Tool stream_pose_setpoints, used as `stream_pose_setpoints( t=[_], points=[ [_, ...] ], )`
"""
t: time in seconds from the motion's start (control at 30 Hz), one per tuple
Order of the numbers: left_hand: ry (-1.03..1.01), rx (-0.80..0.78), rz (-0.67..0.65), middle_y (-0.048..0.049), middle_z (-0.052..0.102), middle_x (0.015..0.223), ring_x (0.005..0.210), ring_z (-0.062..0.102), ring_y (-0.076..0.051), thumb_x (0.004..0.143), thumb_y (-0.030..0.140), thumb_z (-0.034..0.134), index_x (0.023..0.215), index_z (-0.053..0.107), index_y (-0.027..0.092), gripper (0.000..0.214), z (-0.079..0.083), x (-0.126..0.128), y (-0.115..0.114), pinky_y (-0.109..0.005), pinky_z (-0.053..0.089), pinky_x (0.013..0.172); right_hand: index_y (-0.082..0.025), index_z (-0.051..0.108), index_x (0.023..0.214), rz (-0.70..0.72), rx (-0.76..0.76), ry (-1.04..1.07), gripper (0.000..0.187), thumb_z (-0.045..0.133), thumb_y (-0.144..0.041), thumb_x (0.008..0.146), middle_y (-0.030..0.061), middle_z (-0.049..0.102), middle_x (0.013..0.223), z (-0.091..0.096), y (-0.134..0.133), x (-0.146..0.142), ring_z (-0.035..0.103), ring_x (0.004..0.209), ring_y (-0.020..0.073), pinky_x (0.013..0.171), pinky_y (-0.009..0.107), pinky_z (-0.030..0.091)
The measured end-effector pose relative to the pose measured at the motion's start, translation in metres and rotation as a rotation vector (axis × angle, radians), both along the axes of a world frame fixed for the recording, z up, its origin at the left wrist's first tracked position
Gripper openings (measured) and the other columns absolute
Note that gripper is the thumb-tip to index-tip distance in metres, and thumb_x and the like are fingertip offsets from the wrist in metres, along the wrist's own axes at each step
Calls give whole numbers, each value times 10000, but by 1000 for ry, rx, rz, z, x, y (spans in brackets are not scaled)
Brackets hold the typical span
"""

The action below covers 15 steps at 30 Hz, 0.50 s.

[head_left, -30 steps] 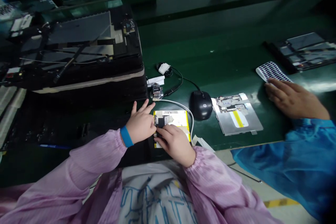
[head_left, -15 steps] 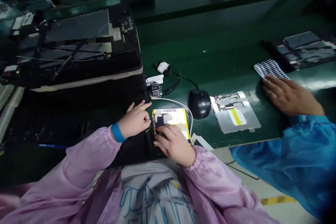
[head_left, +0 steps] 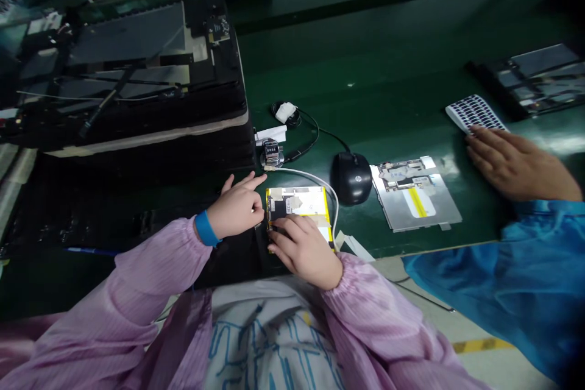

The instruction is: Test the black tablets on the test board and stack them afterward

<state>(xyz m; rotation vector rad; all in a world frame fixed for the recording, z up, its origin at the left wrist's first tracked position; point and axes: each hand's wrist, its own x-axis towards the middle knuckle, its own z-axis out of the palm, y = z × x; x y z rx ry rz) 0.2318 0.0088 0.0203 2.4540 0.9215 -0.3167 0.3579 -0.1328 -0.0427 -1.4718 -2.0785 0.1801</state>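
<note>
A flat silver panel with yellow edges and a dark circuit-board strip (head_left: 315, 198) lies at the bench's front edge. My right hand (head_left: 304, 250) rests palm down over its lower part, fingers spread toward its left edge. Just left of the panel is my left hand (head_left: 235, 210), wearing a blue wristband. Its thumb and forefinger are pinched together, the other fingers stretched forward; whatever lies in the pinch is too small to make out. A white cable (head_left: 337, 210) curves round the panel's right side from near a metal tally counter (head_left: 271, 151).
A tall stack of opened tablet assemblies (head_left: 137, 73) fills the left. A black mouse (head_left: 351, 178) and another silver panel (head_left: 418, 201) lie to the right. A co-worker's hand (head_left: 523, 164) in a blue sleeve touches a sticker sheet (head_left: 475, 113). A blue pen (head_left: 91, 251) lies far left.
The view has shifted slightly, so things on the right appear a little farther right. Both my hands keep nearly the same place beside and on the panel.
</note>
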Motion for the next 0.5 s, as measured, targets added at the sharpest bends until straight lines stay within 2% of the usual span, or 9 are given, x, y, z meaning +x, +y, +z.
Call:
stream_pose_setpoints(
  t=[0.5],
  points=[
    [-36, 58, -14, -62, 429, 1460, 1361, 346, -309, 730, 151, 529, 552, 588, 180, 189, -7, -1, -5, -611, 114, 1100, -156, 663, 1027, -9, -22, -15, 256, 463, -285, 933, 133, 625, 1025, -1, -1, -1, 523, 927, 252, 720, 394, 452]
  ],
)
